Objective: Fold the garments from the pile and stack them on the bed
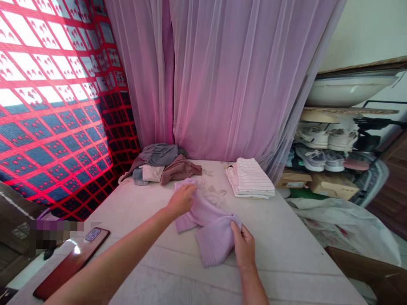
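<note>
Near the left edge of the bed (293, 262), a red-cased phone (71, 263) lies beside a blurred patch (50, 236) that hides whatever is there. Along the far edge sit a heap of clothes (159, 164) and, to its right, a folded striped stack (249, 178). Mid-bed, the left hand (181, 201) grasps the upper part of a lilac knit sweater (209, 228), while the right hand (243, 247) pinches its lower fold. The knit looks light, soft and limp, so its edges seem the surest hold. Its sleeves and neckline are hard to make out among the folds. Shoes (312, 158) sit on a rack beyond the right edge.
</note>
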The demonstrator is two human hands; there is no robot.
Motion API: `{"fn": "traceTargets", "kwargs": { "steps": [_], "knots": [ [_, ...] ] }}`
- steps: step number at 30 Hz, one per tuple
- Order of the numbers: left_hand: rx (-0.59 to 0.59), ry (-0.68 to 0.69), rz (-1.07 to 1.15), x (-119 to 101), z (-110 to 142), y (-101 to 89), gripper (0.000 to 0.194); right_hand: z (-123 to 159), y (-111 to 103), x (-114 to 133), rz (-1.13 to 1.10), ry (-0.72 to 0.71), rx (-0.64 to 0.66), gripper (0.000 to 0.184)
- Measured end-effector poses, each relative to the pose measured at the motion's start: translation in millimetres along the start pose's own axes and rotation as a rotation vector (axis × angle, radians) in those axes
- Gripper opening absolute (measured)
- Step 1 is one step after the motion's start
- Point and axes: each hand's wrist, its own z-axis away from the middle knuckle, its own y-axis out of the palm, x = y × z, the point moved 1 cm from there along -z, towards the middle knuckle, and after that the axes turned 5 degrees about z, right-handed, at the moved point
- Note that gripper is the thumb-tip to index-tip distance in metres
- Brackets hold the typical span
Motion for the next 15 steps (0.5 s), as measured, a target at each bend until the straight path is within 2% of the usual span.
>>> {"fn": "traceTargets", "kwargs": {
  "steps": [3, 6, 11, 15],
  "knots": [
    [0.038, -0.114, -0.183, 36.7, -8.8, -10.7, 0.071, -3.8, -5.3, 0.1, -0.137, 0.028, 0.038, 0.033],
    [-0.008, -0.282, -0.123, 62.4, -13.9, -6.7, 0.078, -6.2, -10.2, -1.5, -0.210, 0.060, 0.043, 0.031],
    [-0.077, -0.463, -0.008, 90.4, -24.0, 3.1, 0.065, -12.6, -21.0, -7.2, -0.210, 0.060, -0.040, 0.035],
    [-0.132, -0.509, 0.125, 99.6, -28.9, 11.7, 0.049, -17.2, -24.9, -10.8, -0.162, 0.031, -0.209, 0.040]
  ]
}}
